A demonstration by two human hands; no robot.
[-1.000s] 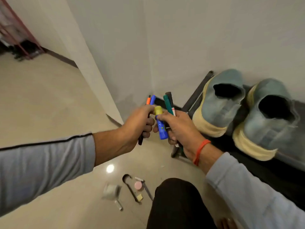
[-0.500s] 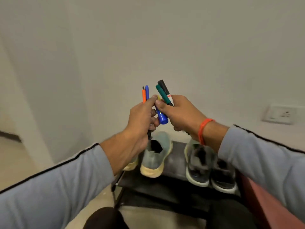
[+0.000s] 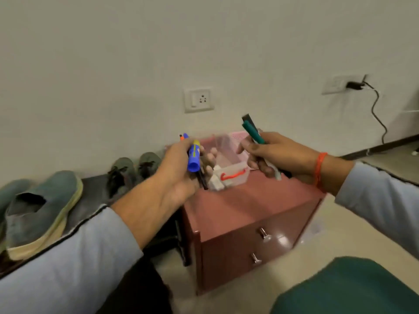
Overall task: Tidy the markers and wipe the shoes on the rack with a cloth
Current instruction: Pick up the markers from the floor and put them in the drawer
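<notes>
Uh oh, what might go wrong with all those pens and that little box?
1. The left hand grips several markers at once; the fat blue marker sticks out loosely and might slip.
2. The clear box sits near the cabinet's back left corner, so a bump from either hand could shove it off.
3. The right hand holds the green marker and others in a bunch, which may scatter if dropped in together.

Light blue-grey long sleeves (image 3: 74, 252) with thin black piping; an orange thread band (image 3: 320, 168) circles the right wrist.
</notes>
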